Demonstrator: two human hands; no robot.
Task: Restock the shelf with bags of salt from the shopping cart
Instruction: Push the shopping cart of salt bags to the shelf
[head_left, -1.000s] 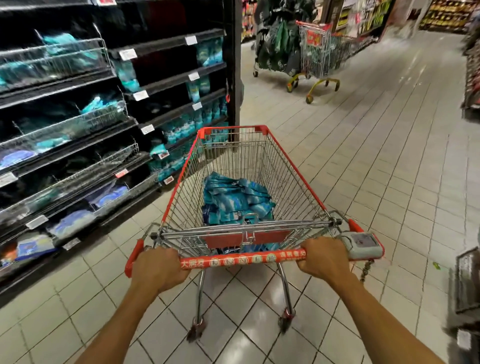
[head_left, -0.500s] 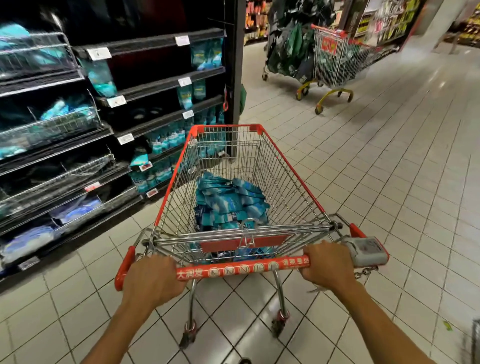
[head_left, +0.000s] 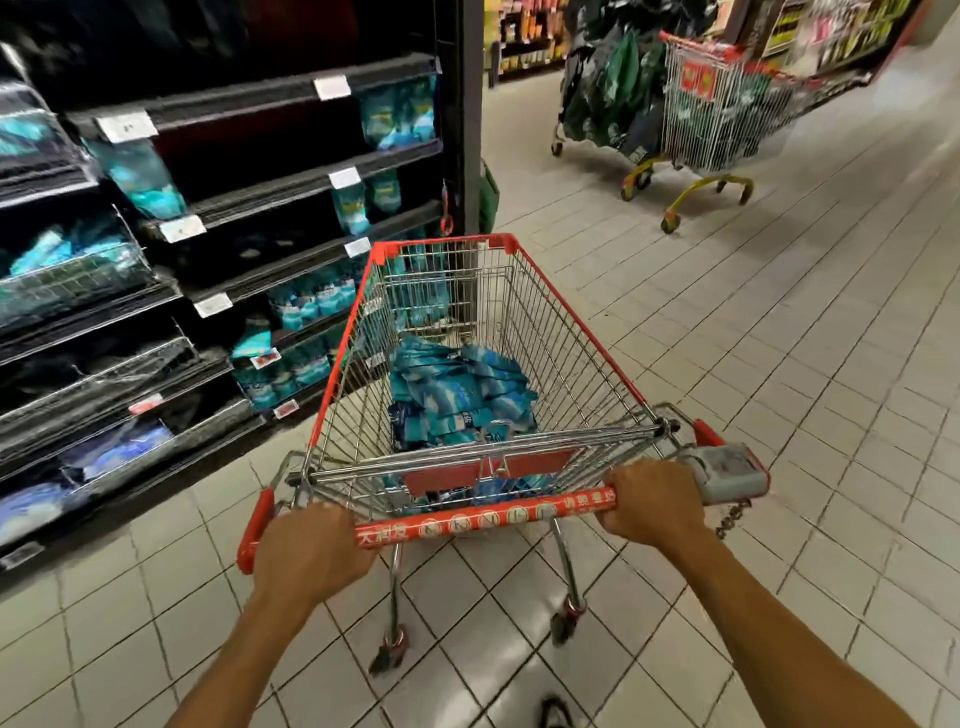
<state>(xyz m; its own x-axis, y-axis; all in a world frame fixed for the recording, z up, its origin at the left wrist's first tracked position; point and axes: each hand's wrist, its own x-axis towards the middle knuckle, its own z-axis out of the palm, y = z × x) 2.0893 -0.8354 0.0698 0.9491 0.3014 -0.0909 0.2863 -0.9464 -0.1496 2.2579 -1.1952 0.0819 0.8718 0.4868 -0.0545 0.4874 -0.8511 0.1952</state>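
careful: both your hands, left hand (head_left: 311, 556) and right hand (head_left: 655, 503), grip the cart handle (head_left: 483, 522); salt bags (head_left: 460, 392) sit heaped in the cart (head_left: 582, 332), whose front corner could clip the shelf (head_left: 291, 270) alongside.

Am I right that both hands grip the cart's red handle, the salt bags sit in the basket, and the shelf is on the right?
Not quite. The head view shows the shelf on the person's left, not the right. The rest holds: left hand and right hand both grip the red handle, and the salt bags lie in the cart's basket.
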